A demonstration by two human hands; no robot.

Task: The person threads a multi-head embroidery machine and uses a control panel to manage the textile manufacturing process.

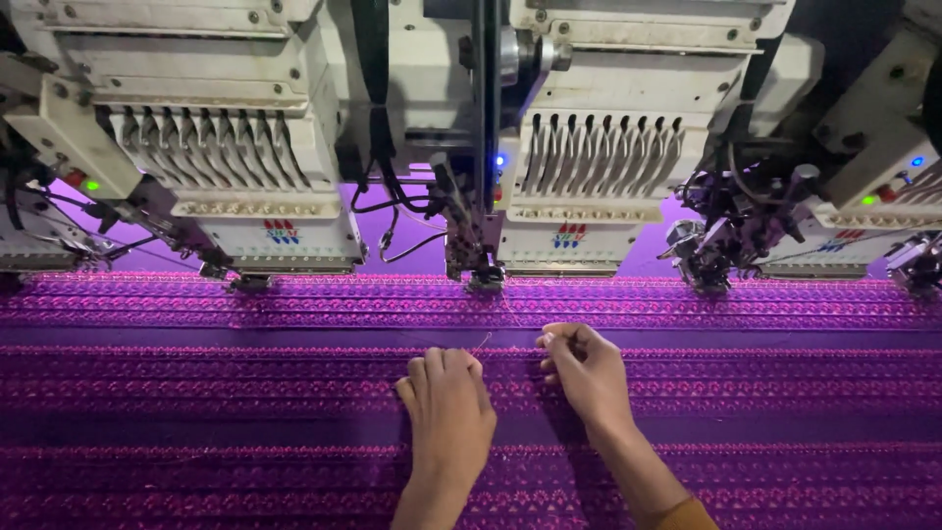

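Running left-right between both hands (446, 407) (587, 368), thread (481, 344) lies taut.

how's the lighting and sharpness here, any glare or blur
Head view: dim overall, the purple fabric strongly saturated with dark bands; the white embroidery heads evenly lit, their small indicator lights blooming slightly; the left hand and right hand reasonably sharp; corners darken, and the thin thread is barely visible.

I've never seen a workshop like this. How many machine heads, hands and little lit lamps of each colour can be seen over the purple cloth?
White embroidery machine heads: 2 fully in view
Bare hands: 2, left hand, right hand
Green lamps: 2
Blue lamps: 2
Total: 8
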